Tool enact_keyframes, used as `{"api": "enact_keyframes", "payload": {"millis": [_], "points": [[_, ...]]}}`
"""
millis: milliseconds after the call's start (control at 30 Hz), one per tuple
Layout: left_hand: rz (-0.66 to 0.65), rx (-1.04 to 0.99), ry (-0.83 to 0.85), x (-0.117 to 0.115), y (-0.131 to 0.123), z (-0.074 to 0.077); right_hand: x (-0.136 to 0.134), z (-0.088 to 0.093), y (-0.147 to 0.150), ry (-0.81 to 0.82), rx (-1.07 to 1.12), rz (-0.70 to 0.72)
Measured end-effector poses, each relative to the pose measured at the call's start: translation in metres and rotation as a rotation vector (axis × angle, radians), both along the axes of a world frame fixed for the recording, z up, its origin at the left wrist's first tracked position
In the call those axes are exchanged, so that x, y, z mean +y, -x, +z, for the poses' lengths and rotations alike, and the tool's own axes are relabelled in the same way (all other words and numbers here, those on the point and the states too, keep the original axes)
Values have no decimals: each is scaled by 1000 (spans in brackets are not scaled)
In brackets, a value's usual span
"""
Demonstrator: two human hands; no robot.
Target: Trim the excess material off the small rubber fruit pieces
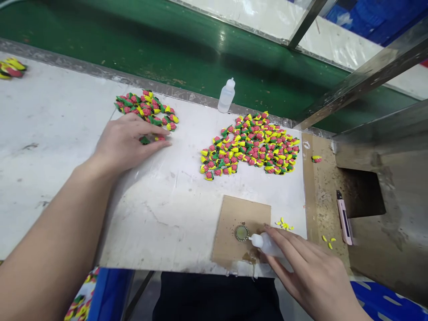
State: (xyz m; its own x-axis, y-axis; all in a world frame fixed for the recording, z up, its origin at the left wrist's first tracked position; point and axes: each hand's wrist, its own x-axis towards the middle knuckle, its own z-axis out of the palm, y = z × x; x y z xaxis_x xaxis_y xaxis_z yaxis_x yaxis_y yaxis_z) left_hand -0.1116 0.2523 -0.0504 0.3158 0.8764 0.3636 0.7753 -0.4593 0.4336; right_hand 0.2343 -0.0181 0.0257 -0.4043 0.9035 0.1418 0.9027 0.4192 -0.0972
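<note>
My left hand [130, 140] is beside a small cluster of red, yellow and green fruit-shaped pieces [147, 104]. Its thumb and forefinger close around one such piece, mostly hidden by the fingers. In my right hand [307, 263] lies a translucent squeeze bottle [270, 246], tilted sideways, its white nozzle pointing left. The nozzle tip is at the edge of a round metal pendant [241, 232] with a beaded rim. Under the pendant is a square of brown cardboard [230, 214] with dark wet-looking stains near its lower edge.
A second squeeze bottle [226, 96] stands at the back edge. A large spread of fruit-shaped pieces [250, 147] covers the middle right. Tiny yellow pieces [284, 224] lie by my right hand. A pink utility knife [344, 218] rests near the metal frame [401, 169] at right.
</note>
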Motion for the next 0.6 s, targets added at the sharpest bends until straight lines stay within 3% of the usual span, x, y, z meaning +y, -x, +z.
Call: {"api": "enact_keyframes", "payload": {"millis": [133,233,400,500,600], "points": [[74,-306,115,-8,-8,10,7,-7,-26,-4,279,-228],[163,-515,184,-16,-21,21,35,-25,-52,-67,461,-457],[329,-836,315,-21,-42,41,83,-51,-80,-66,518,-502],[421,-1027,431,-36,-42,57,70,-47,-85,-76,493,-469],[529,-1179,596,-74,-31,66,27,-37,-85,-66,463,-384]]}}
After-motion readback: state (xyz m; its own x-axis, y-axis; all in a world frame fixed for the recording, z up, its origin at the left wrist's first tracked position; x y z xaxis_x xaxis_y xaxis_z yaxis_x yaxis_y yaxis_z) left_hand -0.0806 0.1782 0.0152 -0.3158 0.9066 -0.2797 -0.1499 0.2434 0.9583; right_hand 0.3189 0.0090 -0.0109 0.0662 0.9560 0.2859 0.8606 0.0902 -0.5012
